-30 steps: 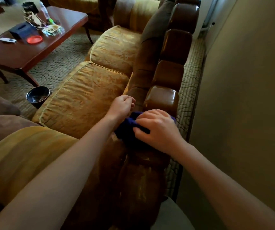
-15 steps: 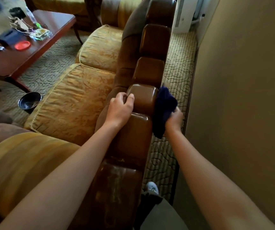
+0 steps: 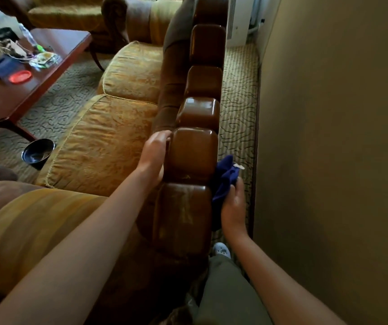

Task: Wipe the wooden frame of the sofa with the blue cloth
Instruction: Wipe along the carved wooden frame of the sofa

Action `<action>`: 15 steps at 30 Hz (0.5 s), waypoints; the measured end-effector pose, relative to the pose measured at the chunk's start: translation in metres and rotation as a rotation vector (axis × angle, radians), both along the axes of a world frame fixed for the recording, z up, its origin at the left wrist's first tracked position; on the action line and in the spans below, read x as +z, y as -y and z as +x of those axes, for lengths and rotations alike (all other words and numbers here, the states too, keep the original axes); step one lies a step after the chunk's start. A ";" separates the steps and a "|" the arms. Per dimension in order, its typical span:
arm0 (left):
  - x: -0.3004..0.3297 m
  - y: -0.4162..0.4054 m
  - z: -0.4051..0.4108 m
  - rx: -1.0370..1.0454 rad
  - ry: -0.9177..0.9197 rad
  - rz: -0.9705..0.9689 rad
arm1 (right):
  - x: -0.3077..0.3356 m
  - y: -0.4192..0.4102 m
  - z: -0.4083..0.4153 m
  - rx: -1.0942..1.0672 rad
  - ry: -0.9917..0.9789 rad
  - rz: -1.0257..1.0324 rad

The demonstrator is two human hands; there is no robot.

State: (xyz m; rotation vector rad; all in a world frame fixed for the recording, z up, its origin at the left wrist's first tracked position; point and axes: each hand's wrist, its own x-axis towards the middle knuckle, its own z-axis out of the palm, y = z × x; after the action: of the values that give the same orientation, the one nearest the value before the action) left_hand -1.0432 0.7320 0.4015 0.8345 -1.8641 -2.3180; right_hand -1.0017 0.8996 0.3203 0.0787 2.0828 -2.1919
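The sofa's glossy brown wooden frame (image 3: 194,153) runs as a row of rounded blocks along the top of the backrest, away from me. My right hand (image 3: 232,205) holds the blue cloth (image 3: 224,181) against the rear side of the frame, behind the two nearest blocks, its fingers curled round the cloth. A small white tag sticks out of the cloth's top. My left hand (image 3: 155,152) rests flat with straight fingers on the front side of the same block, beside the brown back cushion.
Gold seat cushions (image 3: 101,146) lie left of the frame. A narrow carpeted gap (image 3: 237,109) separates the sofa's back from the beige wall (image 3: 329,137). A cluttered wooden coffee table (image 3: 24,90) and a black bowl (image 3: 38,151) on the floor stand at left. My shoe (image 3: 222,249) shows below.
My right hand has carried the cloth from the top of the frame down its rear side and back toward me. My left hand has uncurled from the frame's top and now lies flat on its front.
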 end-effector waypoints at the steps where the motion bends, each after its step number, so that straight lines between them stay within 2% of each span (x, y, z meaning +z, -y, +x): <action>1: -0.003 0.000 0.010 -0.032 -0.003 -0.015 | 0.004 0.001 0.011 -0.017 0.001 0.006; 5: -0.010 -0.002 0.043 -0.062 -0.022 0.010 | 0.028 0.002 0.035 -0.015 -0.077 0.159; 8: -0.012 0.000 0.056 -0.054 -0.022 0.073 | 0.043 0.001 0.038 -0.013 -0.160 0.377; 11: -0.015 0.007 0.065 -0.031 -0.013 0.133 | 0.059 0.016 0.036 0.021 -0.444 0.635; 13: -0.015 0.010 0.069 -0.032 -0.008 0.159 | 0.065 0.036 0.024 0.171 -0.637 0.809; 15: -0.012 0.013 0.071 -0.043 -0.020 0.202 | 0.070 0.056 0.007 0.314 -0.792 1.066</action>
State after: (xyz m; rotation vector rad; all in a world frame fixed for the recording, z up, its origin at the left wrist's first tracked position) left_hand -0.9721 0.7191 0.3898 0.7938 -1.6769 -2.5629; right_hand -0.9950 0.8432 0.3898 -1.0708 3.1037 -0.7597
